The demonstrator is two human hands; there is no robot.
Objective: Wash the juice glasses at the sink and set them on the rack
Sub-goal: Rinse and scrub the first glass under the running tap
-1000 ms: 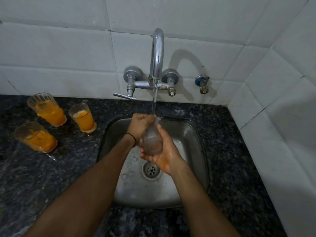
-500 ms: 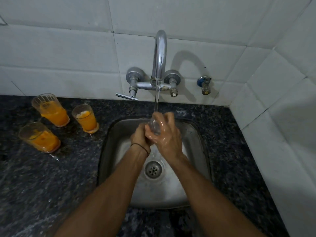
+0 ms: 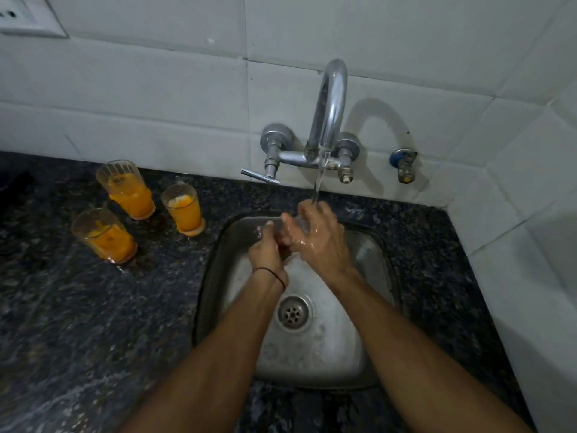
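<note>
Over the steel sink (image 3: 374,264) both my hands wrap a clear glass (image 3: 299,225) under the running stream from the tap (image 3: 331,114). My left hand (image 3: 268,254) grips it from the left, my wet right hand (image 3: 321,239) covers it from the right and above, so only a small patch of the glass shows between the fingers. Three glasses with orange juice stand on the dark counter to the left: one at the back (image 3: 128,190), one nearer the sink (image 3: 184,210), one in front (image 3: 104,235). No rack is in view.
Dark speckled granite counter (image 3: 93,323) surrounds the sink. White tiled walls rise behind and on the right. A small valve (image 3: 404,165) sits on the wall right of the tap, a socket plate (image 3: 28,17) at top left. The drain (image 3: 293,312) lies below my wrists.
The glass went from held upright in my right palm to covered by both hands under the stream. My right hand moved over the top of it. The view shifted, showing more wall.
</note>
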